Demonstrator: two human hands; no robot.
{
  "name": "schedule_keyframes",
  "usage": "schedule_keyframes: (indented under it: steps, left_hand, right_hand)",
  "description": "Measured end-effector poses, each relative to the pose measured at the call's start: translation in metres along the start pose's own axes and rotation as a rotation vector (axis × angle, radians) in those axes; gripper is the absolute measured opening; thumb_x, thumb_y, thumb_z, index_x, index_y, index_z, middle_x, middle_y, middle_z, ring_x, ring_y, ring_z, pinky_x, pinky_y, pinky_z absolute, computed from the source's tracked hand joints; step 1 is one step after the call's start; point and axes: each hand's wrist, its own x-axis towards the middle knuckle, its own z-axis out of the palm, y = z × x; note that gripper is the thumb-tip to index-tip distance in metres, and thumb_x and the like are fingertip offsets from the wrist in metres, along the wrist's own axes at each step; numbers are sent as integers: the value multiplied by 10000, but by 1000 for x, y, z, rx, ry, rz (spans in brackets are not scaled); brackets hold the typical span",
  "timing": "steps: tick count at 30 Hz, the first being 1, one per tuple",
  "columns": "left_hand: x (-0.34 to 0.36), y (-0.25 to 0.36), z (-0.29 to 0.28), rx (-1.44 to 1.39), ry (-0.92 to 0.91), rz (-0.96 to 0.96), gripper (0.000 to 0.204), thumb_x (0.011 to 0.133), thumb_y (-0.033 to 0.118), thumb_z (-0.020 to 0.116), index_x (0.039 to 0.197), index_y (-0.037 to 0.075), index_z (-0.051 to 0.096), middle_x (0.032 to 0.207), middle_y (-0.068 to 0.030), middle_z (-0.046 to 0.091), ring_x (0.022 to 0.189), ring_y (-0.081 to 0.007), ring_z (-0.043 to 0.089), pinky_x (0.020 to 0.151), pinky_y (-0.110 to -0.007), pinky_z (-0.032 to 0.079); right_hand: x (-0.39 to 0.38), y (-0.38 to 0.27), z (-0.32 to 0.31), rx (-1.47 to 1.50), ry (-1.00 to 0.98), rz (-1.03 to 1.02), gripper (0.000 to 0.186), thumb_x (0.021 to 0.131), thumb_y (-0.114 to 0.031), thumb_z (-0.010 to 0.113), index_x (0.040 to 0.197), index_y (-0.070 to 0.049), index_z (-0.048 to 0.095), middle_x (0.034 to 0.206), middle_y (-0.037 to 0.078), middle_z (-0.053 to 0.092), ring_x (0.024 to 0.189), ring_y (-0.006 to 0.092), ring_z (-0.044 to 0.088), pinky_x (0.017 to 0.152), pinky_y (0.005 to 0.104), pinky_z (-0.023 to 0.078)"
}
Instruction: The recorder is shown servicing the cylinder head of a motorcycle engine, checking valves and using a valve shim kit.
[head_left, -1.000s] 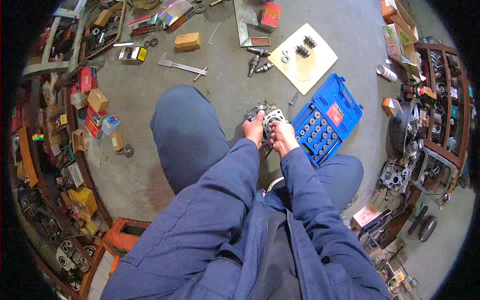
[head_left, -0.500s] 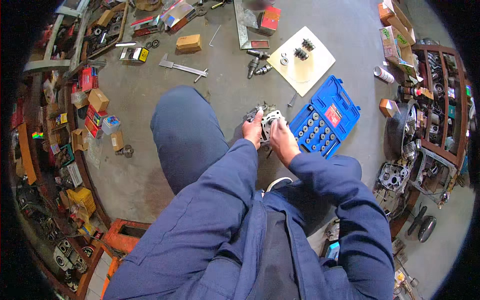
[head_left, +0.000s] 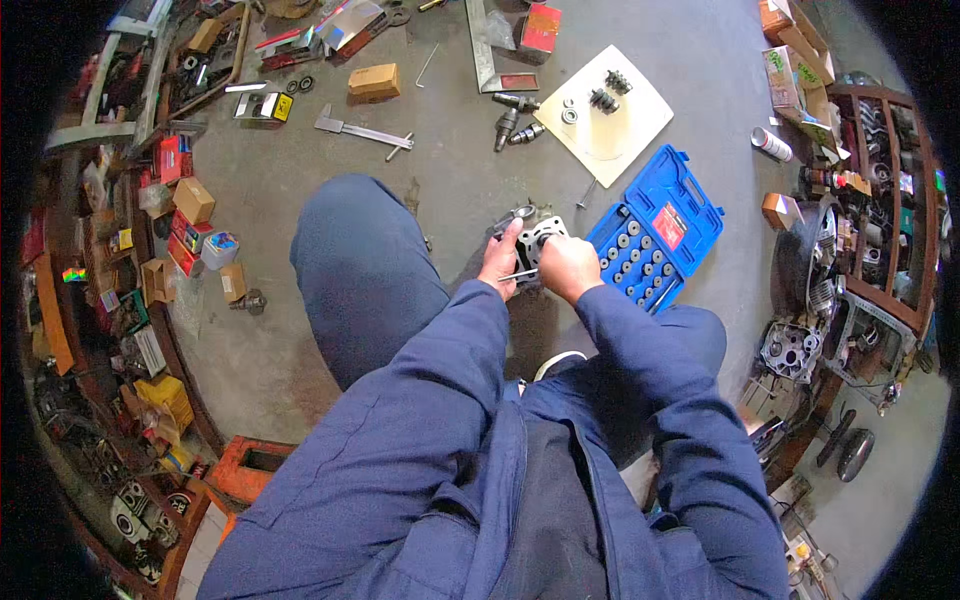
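Observation:
Between my knees my left hand grips a metal engine part with a pale holed flange face, fingers wrapped round its left side. My right hand is closed over the part's middle, holding a thin metal rod tool that sticks out leftward; what its fingertips touch is hidden. Just right of the part lies an open blue case with rows of round metal pieces. Beyond, camshafts lie beside a cream board carrying gears and rings.
A caliper, a cardboard box and a metal square lie on the concrete floor. Shelves of parts and boxes line the left, a wooden rack and engine casing the right. An orange stand is at lower left.
My right hand has turned over the engine part, and the thin rod now shows pointing left from it. Its forearm has swung outward to the right since the earliest frame.

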Motion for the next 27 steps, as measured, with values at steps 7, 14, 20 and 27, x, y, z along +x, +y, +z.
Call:
schedule_keyframes:
  steps: [7, 14, 20, 27]
  left_hand:
    - [7, -8, 0, 52, 74, 23, 590, 804, 500, 679, 1178, 59, 559, 1047, -71, 646, 920, -217, 639, 798, -400, 530]
    - [7, -8, 10, 16, 210, 30, 403, 824, 386, 697, 1071, 79, 613, 915, -38, 655, 776, -168, 633, 685, -348, 522]
    - [24, -18, -12, -2, 210, 31, 510, 811, 373, 718, 1158, 28, 576, 1003, -73, 645, 858, -185, 632, 763, -360, 527]
    - [21, -13, -8, 140, 279, 50, 520, 824, 426, 689, 1132, 22, 581, 984, -77, 651, 858, -191, 634, 749, -356, 522]
  right_hand:
    - [15, 4, 29, 743, -41, 697, 207, 769, -131, 572, 734, 58, 648, 670, 181, 648, 569, 265, 641, 494, 398, 459]
    - [-28, 27, 58, 815, 167, 366, 141, 816, -35, 556, 916, 35, 626, 750, 101, 673, 613, 152, 625, 559, 292, 480]
    - [-59, 3, 30, 666, -30, 349, 229, 841, -54, 547, 1054, 19, 587, 885, 151, 664, 851, 234, 645, 782, 357, 497]
    - [-72, -9, -31, -838, 333, -592, 587, 856, -286, 432, 1409, -98, 379, 1465, 65, 342, 1400, 208, 241, 1145, 440, 146]
